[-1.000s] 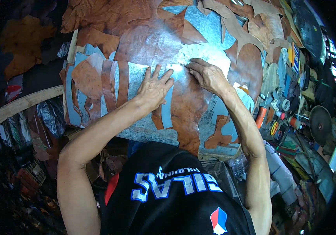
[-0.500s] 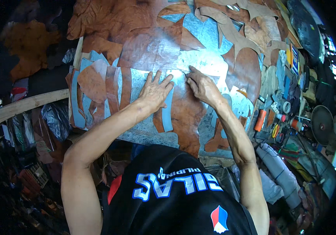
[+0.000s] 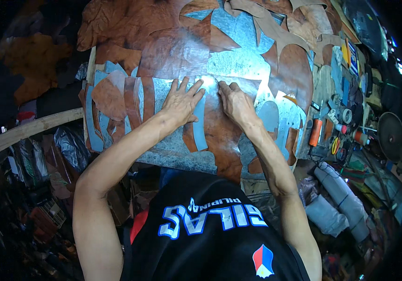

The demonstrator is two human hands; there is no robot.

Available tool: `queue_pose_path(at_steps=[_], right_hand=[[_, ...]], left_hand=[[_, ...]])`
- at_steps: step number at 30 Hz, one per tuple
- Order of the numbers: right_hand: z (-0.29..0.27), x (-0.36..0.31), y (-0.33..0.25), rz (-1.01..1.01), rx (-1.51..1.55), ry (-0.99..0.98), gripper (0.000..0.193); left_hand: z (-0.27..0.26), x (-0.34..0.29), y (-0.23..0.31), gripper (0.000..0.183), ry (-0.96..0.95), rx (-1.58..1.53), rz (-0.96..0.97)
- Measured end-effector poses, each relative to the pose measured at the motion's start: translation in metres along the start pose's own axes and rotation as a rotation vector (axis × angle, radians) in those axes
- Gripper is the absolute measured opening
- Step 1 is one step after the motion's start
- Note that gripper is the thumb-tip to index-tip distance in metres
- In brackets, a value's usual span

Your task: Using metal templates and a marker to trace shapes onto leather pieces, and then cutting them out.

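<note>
The left hand (image 3: pixel 181 102), flat with fingers spread, seemingly steadies the pale-blue, curved, card-like strip (image 3: pixel 199 135) partly beneath it, while the right hand (image 3: pixel 235 104), grip unclear, curls over an irregular mottled-brown leather sheet (image 3: pixel 223 146).

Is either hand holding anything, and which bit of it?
The left hand grips nothing; it lies spread, partly over a blue-grey strip. The right hand is curled over brown leather; whether it pinches something small, I can't tell.

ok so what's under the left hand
At the edges of the left hand, you can see a blue-grey strip, a brown leather piece and a mottled grey surface. Whatever lies directly beneath it is covered, so I can't tell.
</note>
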State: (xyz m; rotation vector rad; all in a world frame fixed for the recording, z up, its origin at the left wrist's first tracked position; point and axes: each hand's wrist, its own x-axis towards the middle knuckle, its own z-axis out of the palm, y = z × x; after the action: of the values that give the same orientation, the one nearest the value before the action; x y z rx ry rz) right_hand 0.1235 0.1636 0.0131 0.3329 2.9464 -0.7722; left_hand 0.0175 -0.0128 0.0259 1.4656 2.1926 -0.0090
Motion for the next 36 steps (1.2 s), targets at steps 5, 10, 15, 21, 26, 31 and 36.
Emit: queue_pose_path(at_steps=[5, 10, 15, 21, 26, 31, 36], right_hand=[[0.006, -0.007, -0.01, 0.143, 0.088, -0.003, 0.026], [0.017, -0.015, -0.02, 0.2, 0.123, 0.084, 0.026], [0.028, -0.021, -0.035, 0.282, 0.13, 0.193, 0.028], [0.033, -0.026, -0.057, 0.432, 0.167, 0.25, 0.027], [0.047, -0.021, -0.073, 0.526, 0.207, 0.367, 0.026], [0.052, -0.015, -0.08, 0.585, 0.198, 0.44, 0.025], [0.057, -0.009, -0.092, 0.662, 0.174, 0.438, 0.024]], left_hand=[[0.0, -0.002, -0.001, 0.09, 0.005, -0.005, 0.014], [-0.001, -0.002, -0.005, 0.09, -0.001, -0.022, 0.028], [0.0, 0.001, -0.009, 0.088, 0.008, -0.002, 0.077], [0.009, 0.002, -0.017, 0.088, 0.08, 0.023, 0.169], [0.01, 0.005, -0.022, 0.088, 0.128, 0.052, 0.228], [0.013, 0.006, -0.027, 0.09, 0.2, 0.023, 0.28], [0.014, 0.006, -0.031, 0.09, 0.197, 0.014, 0.295]])
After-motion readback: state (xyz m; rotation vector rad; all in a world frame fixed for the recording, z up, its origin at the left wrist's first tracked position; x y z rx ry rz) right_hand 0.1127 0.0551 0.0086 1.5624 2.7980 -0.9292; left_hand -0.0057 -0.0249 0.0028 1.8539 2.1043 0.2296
